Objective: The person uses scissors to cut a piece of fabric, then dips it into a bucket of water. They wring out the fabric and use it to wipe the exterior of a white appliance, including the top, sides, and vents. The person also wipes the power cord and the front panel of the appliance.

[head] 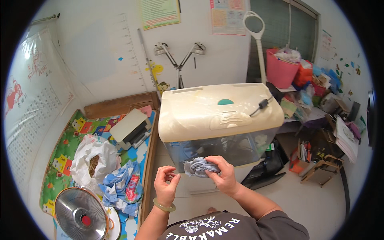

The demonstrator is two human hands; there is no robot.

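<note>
Bunched between the thumb and fingers of my right hand [222,177] is a crumpled grey-blue cloth [200,168]. My left hand [166,180] hangs just left of the cloth, apart from it, fingers curled and holding nothing; a pale green bangle [164,205] circles that wrist. Both hands are in front of a glass aquarium [216,150] with dark contents. Its cream plastic lid [192,111] has a green oval on top, and a black cable connector [263,103] lies near the lid's right end.
On a wooden-edged bed with a colourful mat at left are a printer [129,127], a white plastic bag [90,159], blue patterned fabric [123,186] and a round heater [82,214]. A black bin-like container [270,165] stands right of the aquarium. A magnifier lamp [255,27] rises behind it.
</note>
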